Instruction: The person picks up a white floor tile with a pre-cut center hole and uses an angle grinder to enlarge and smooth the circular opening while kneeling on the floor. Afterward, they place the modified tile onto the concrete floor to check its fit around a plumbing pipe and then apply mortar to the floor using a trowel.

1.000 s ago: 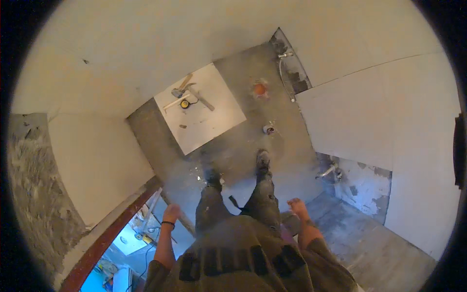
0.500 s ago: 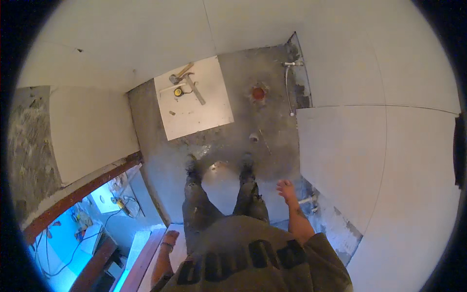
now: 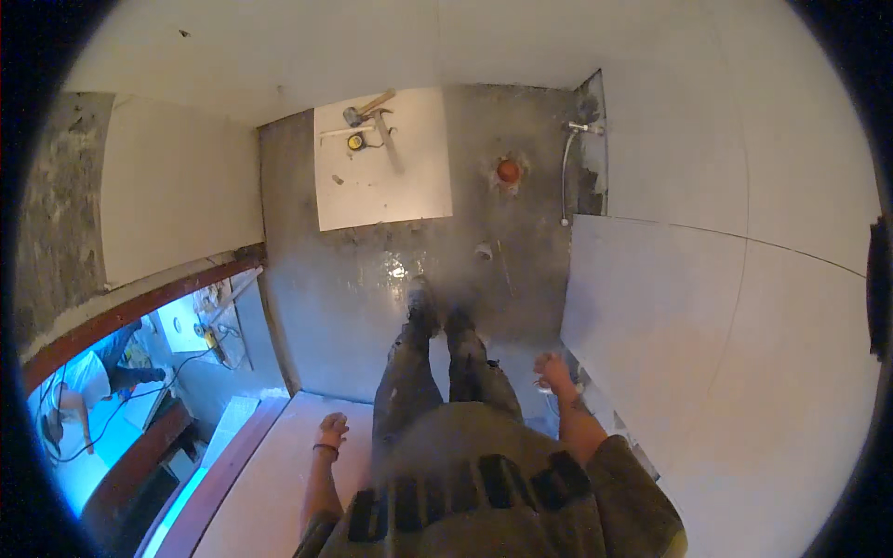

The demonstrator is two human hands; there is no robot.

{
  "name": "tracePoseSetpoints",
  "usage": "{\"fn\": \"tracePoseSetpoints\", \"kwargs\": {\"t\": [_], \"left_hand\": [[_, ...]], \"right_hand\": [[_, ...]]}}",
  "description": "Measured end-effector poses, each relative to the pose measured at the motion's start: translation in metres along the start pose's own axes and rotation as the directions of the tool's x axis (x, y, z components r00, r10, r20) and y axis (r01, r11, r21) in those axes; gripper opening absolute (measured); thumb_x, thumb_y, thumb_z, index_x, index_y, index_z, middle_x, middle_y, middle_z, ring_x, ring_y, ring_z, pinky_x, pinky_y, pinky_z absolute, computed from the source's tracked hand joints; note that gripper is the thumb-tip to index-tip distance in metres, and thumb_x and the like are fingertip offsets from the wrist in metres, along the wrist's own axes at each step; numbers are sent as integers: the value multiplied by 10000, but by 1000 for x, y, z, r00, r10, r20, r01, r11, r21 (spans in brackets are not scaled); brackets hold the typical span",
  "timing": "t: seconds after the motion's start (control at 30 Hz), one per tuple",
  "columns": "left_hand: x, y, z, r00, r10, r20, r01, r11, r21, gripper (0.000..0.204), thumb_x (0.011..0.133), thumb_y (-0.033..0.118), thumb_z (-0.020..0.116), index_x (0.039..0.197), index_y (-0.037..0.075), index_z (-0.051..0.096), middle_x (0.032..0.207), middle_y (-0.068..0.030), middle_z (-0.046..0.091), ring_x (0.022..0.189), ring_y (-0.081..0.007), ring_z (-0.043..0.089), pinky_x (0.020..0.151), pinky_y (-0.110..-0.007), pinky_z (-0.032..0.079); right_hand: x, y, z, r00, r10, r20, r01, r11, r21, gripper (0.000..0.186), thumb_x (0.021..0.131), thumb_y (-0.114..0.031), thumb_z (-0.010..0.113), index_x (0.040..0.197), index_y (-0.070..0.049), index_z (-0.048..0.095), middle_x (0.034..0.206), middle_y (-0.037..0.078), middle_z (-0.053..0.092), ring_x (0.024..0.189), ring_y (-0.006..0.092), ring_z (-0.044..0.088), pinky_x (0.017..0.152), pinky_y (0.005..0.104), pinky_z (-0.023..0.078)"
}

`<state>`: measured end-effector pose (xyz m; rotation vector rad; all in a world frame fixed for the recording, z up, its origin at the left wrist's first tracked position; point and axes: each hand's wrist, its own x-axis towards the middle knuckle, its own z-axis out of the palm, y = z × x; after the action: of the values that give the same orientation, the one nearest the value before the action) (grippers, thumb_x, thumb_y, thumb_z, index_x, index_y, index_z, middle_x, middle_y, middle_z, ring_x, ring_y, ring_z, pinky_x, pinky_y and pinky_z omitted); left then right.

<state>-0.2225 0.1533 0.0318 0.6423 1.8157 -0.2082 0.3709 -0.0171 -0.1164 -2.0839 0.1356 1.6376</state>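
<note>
Both hands hang apart at my sides and hold nothing. My left hand point(image 3: 332, 430), with a dark band at its wrist, is over a large pale panel point(image 3: 265, 460), fingers loosely bent. My right hand point(image 3: 553, 369) is near the lower edge of the right wall panel point(image 3: 651, 298), its fingers slightly curled and apart. Ahead of my feet a white tile point(image 3: 386, 200) lies on the grey floor. On it rest a claw hammer point(image 3: 387, 141), a second hammer with a wooden handle point(image 3: 367, 108) and a yellow-and-black tape measure point(image 3: 355, 142).
A reddish round pipe opening point(image 3: 508, 171) and a small grey pipe stub point(image 3: 483, 251) break the wet floor. A flexible hose point(image 3: 566, 177) hangs from a wall valve point(image 3: 584, 128). Through the lower-left opening are a person point(image 3: 84, 381), a yellow power tool point(image 3: 212, 344) and cables.
My view has shifted and my feet have come closer together mid-step. Both hands have swung, and the right fingers are more curled. A person has come into sight through the lower-left opening.
</note>
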Motion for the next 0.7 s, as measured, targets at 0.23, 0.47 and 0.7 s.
{"fn": "tracePoseSetpoints", "kwargs": {"t": [0.23, 0.47, 0.7], "left_hand": [[-6, -35, 25, 995, -102, 12, 102, 978, -179, 332, 901, 376, 617, 1172, 188, 580, 999, 6, 624, 858, -179, 632, 629, -397, 495], [-9, -57, 35, 990, -141, 27, 144, 972, -188, 392, 888, 393, 638, 1202, 170, 568, 976, -12, 627, 835, -172, 641, 592, -343, 500], [-10, -28, 46, 999, -37, 20, 39, 992, -120, 299, 907, 414, 609, 1125, 213, 571, 1011, 23, 603, 846, -171, 629, 597, -387, 478]], "right_hand": [[22, -62, 6, 964, -258, -69, 226, 926, -303, 251, 887, -238, 620, 1056, -56, 655, 807, 54, 669, 676, 155, 644, 541, 292, 510], [12, -74, 11, 968, -249, 15, 240, 912, -334, 286, 890, -310, 629, 1025, -62, 669, 787, 46, 662, 667, 142, 631, 528, 299, 500], [1, -69, -5, 982, -189, -28, 174, 945, -277, 299, 872, -331, 635, 955, -47, 679, 763, 72, 671, 662, 165, 628, 587, 313, 493]]}}
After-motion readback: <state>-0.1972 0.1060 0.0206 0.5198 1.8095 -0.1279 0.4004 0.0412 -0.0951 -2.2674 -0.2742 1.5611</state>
